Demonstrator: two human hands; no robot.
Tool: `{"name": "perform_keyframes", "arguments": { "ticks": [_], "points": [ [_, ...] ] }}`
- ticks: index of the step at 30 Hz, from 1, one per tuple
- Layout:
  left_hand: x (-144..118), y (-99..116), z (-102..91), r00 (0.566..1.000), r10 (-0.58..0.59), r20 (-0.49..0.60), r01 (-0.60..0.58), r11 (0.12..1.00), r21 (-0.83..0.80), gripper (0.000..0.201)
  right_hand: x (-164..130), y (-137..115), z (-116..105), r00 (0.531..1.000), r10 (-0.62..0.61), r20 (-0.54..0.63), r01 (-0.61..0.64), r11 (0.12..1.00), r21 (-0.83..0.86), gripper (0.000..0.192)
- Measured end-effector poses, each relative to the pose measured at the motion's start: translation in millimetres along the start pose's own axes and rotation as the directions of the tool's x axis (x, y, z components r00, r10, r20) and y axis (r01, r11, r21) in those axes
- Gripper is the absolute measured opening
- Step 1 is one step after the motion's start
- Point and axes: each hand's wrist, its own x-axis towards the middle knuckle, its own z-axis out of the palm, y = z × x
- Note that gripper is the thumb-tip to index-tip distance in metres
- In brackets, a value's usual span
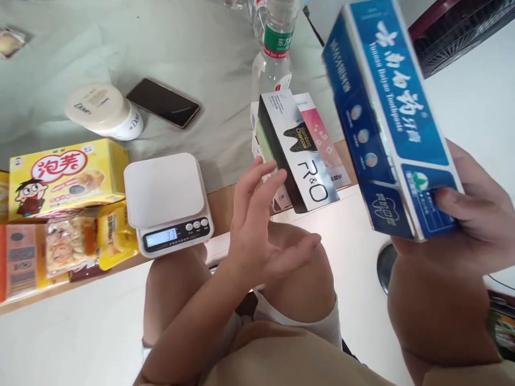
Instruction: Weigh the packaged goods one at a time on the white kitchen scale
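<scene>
My right hand (478,212) grips the toothpaste (396,107) by its near end only; its far end could tip into the bottle (277,51) left of that grip. My empty, spread left hand (255,230) could nudge the charcoal box (308,161) near its fingers.

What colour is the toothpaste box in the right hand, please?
The toothpaste box is mainly blue with white lettering, seen best in the head view.
</scene>
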Motion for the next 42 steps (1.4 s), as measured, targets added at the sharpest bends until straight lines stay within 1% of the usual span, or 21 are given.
{"name": "perform_keyframes", "arguments": {
  "ticks": [2,3,4,6,7,9,10,11,12,14,15,16,18,20,24,27,30,33,37,39,42],
  "points": [
    [0,-8,7.1,0.999,-0.041,0.029,0.039,0.998,0.052,0.103,14,4,8,0.998,-0.045,-0.036,0.045,0.999,-0.003,0.042],
    [0,-12,10.3,0.997,-0.069,0.047,0.065,0.995,0.075,0.107,21,4,10,0.998,-0.036,-0.045,0.036,0.999,0.007,0.040],
    [0,-16,13.1,0.994,-0.090,0.064,0.084,0.992,0.091,0.110,28,4,10,0.999,-0.002,-0.039,0.002,1.000,0.020,0.038],
    [0,-23,17.7,0.988,-0.122,0.092,0.112,0.988,0.107,0.116,39,2,5,0.994,0.108,-0.010,-0.108,0.994,0.022,0.040],
    [0,-26,19.5,0.987,-0.128,0.099,0.118,0.987,0.108,0.121,44,1,0,0.984,0.176,0.017,-0.176,0.984,0.009,0.043],
    [-1,-29,22.0,0.985,-0.130,0.114,0.119,0.988,0.097,0.129,51,0,-8,0.946,0.306,0.105,-0.304,0.952,-0.034,0.056],
    [-2,-30,22.6,0.984,-0.128,0.121,0.118,0.989,0.089,0.131,53,1,-9,0.927,0.344,0.149,-0.340,0.939,-0.053,0.061],
    [-2,-31,22.9,0.984,-0.126,0.129,0.117,0.990,0.082,0.131,53,1,-8,0.924,0.346,0.163,-0.342,0.938,-0.057,0.062],
    [-2,-31,22.7,0.983,-0.125,0.137,0.115,0.991,0.075,0.131,53,1,-5,0.935,0.320,0.151,-0.316,0.947,-0.052,0.058],
    [-2,-32,21.5,0.980,-0.125,0.154,0.116,0.991,0.063,0.128,50,2,7,0.966,0.241,0.097,-0.237,0.970,-0.050,0.047],
    [-2,-33,20.5,0.979,-0.127,0.161,0.119,0.991,0.055,0.128,49,2,13,0.977,0.203,0.058,-0.200,0.978,-0.055,0.045],
    [-2,-34,19.4,0.978,-0.127,0.168,0.121,0.992,0.044,0.128,48,2,19,0.984,0.178,0.031,-0.176,0.982,-0.062,0.047],
    [-2,-36,17.3,0.974,-0.132,0.185,0.132,0.991,0.015,0.127,47,4,26,0.987,0.156,0.036,-0.153,0.985,-0.079,0.055],
    [-2,-37,15.9,0.972,-0.143,0.189,0.149,0.989,-0.017,0.127,48,10,26,0.992,0.115,0.044,-0.111,0.990,-0.082,0.057],
    [-2,-36,16.8,0.967,-0.188,0.171,0.200,0.978,-0.057,0.124,53,30,17,0.995,0.026,0.096,-0.021,0.999,-0.049,0.048],
    [-1,-34,18.4,0.974,-0.167,0.153,0.177,0.983,-0.057,0.119,59,43,13,0.990,-0.045,0.131,0.046,0.999,-0.004,0.049],
    [-1,-34,18.0,0.972,-0.168,0.162,0.180,0.982,-0.058,0.118,66,46,15,0.989,-0.016,0.149,0.009,0.999,0.045,0.052],
    [-1,-35,16.9,0.965,-0.187,0.183,0.201,0.977,-0.064,0.120,71,42,20,0.989,0.009,0.149,-0.019,0.998,0.066,0.053],
    [0,-33,18.5,0.970,-0.180,0.165,0.188,0.982,-0.033,0.118,79,38,23,0.965,0.101,0.242,-0.120,0.991,0.062,0.062],
    [0,-33,19.8,0.971,-0.182,0.154,0.187,0.982,-0.018,0.117,81,38,23,0.955,0.132,0.267,-0.156,0.985,0.070,0.065],
    [0,-33,20.1,0.967,-0.194,0.164,0.198,0.980,-0.009,0.118,82,39,21,0.950,0.111,0.291,-0.144,0.985,0.093,0.062]
  ]
}}
